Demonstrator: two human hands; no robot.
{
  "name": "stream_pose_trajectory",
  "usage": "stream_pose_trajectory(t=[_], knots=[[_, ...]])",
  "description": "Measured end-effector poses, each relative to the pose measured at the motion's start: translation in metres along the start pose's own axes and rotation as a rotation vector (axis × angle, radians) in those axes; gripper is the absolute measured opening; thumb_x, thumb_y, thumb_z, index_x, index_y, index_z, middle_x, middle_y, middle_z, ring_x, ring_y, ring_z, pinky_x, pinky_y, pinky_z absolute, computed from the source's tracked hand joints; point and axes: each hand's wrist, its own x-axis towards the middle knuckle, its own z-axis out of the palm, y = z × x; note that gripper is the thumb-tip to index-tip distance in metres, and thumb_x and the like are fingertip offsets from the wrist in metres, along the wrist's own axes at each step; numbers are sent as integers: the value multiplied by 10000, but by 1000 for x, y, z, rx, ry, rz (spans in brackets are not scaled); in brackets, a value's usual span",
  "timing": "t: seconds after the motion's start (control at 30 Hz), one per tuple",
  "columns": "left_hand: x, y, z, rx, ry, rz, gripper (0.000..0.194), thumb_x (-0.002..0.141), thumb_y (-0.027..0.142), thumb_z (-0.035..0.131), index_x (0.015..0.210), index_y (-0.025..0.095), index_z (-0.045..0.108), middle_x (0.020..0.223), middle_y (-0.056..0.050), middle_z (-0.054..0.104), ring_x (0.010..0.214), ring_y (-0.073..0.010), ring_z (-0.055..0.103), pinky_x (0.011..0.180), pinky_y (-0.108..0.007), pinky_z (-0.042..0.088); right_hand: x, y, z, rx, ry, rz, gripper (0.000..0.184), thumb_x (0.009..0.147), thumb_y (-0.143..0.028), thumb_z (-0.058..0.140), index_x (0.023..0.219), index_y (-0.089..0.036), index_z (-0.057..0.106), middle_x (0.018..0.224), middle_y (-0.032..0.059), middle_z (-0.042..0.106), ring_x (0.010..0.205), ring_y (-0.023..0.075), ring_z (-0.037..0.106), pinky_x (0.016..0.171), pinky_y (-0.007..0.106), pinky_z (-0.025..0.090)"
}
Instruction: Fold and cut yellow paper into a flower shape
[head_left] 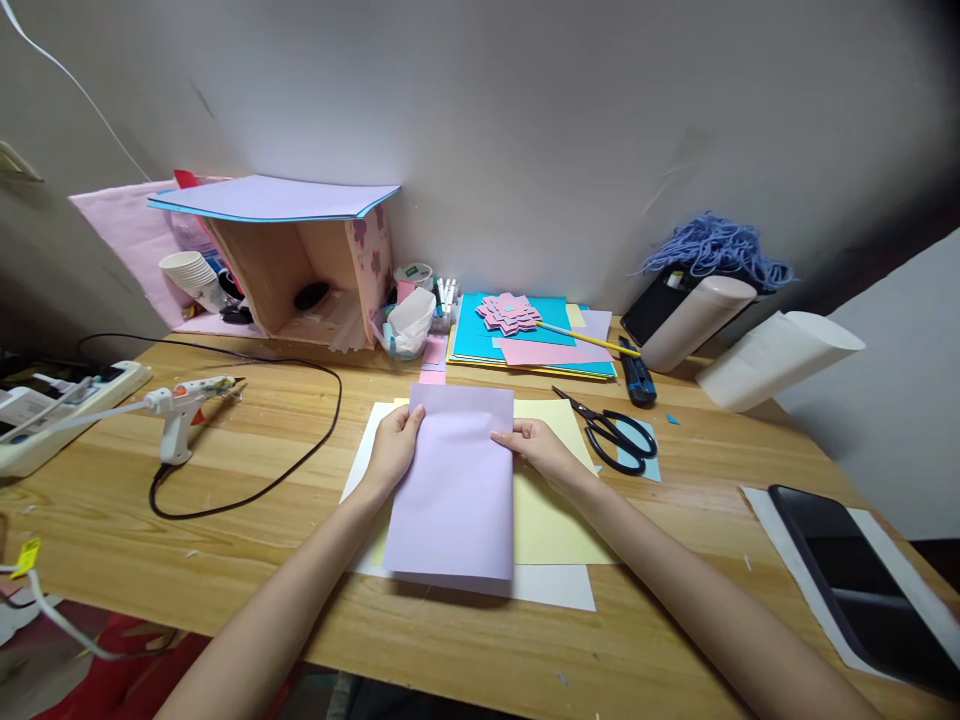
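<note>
A lilac sheet of paper (454,490) was held lengthwise by 2 bare hands at the middle of a wooden surface (262,570). The sheet's left edge was held near its top by the left hand (394,447), with the thumb laid on the front and the fingers mostly hidden behind. The right edge was pinched slightly lower by the right hand (538,445). Each grip was narrow, closed on the paper; most of the sheet was left below the 2 grips, between the forearms. A yellow sheet (559,520) and a white sheet (559,588) were partly covered by it; whether they were touched by it could not be told. Beyond the right hand, black-handled scissors (636,455) were laid partly over a light blue scrap (651,470). Well to the left, a white glue gun (177,420) was seen. Behind, a pink paper flower (508,313) was set on stacked coloured sheets (469,335).
</note>
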Motion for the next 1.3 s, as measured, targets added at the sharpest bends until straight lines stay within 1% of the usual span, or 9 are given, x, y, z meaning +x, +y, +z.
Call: stream_pose_trajectory(t=[0.17, 0.27, 0.43, 0.63, 0.83, 0.93, 1.0, 1.13, 1.3], knots=[[-8, 8, -3, -272, -284, -297, 394, 695, 481, 591, 848, 119, 621, 737, -70, 670, 651, -180, 600, 597, -264, 441, 4, 1, -7, 4, 68, -29, 367, 573, -412, 723, 789, -120, 669, 692, 59, 680, 640, 180, 608, 578, 271, 440], [-13, 13, -3, -318, -386, -370, 406, 684, 440, 629, 930, 117, 629, 784, -93, 691, 685, -200, 630, 623, -283, 469, 6, 0, -12, -17, 105, -35, 403, 557, -431, 727, 802, -116, 672, 713, 77, 688, 665, 204, 619, 600, 294, 456], [-16, 15, -1, -269, -335, -332, 365, 688, 433, 622, 888, 128, 633, 854, -87, 693, 693, -201, 636, 611, -276, 472, 5, -4, -13, -46, 115, -33, 382, 595, -435, 706, 820, -128, 665, 743, 68, 689, 674, 196, 622, 594, 279, 454], [-13, 11, -1, -174, -242, -232, 361, 672, 471, 603, 783, 127, 622, 778, -63, 679, 675, -195, 613, 596, -269, 455, 3, -5, -15, -93, -49, 88, 386, 621, -417, 700, 850, -110, 658, 802, 88, 682, 681, 176, 620, 597, 260, 462], [-8, 2, 3, -68, -189, -145, 325, 703, 454, 546, 688, 131, 581, 651, -22, 626, 592, -158, 550, 542, -245, 404, 2, -5, -11, -123, 48, 56, 362, 642, -451, 670, 743, -106, 635, 631, 44, 645, 541, 126, 575, 522, 232, 455], [-4, -3, 2, -21, -100, -101, 319, 695, 446, 547, 647, 131, 569, 625, -19, 608, 575, -150, 529, 529, -241, 388, 0, -6, -7, -86, -63, 91, 381, 669, -453, 652, 848, -118, 617, 675, 52, 652, 565, 140, 600, 527, 244, 482], [-1, -5, 0, 2, -55, -100, 334, 687, 461, 548, 632, 132, 561, 590, -14, 586, 552, -148, 515, 506, -240, 376, 0, -5, -6, -85, -121, 97, 372, 680, -447, 647, 849, -118, 609, 694, 61, 654, 574, 144, 611, 536, 248, 492], [1, -6, -2, -22, -67, -128, 361, 682, 487, 548, 613, 133, 552, 573, -14, 569, 524, -138, 500, 479, -232, 364, 1, -3, -7, -74, -58, 76, 353, 691, -470, 627, 778, -129, 597, 626, 31, 629, 523, 125, 592, 513, 237, 484], [3, -5, -4, -50, -3, -125, 367, 675, 479, 571, 716, 117, 611, 697, -51, 635, 622, -167, 555, 541, -244, 405, 1, -2, -7, -100, -155, 80, 339, 694, -446, 635, 749, -112, 633, 705, 61, 649, 600, 126, 596, 579, 242, 478]])
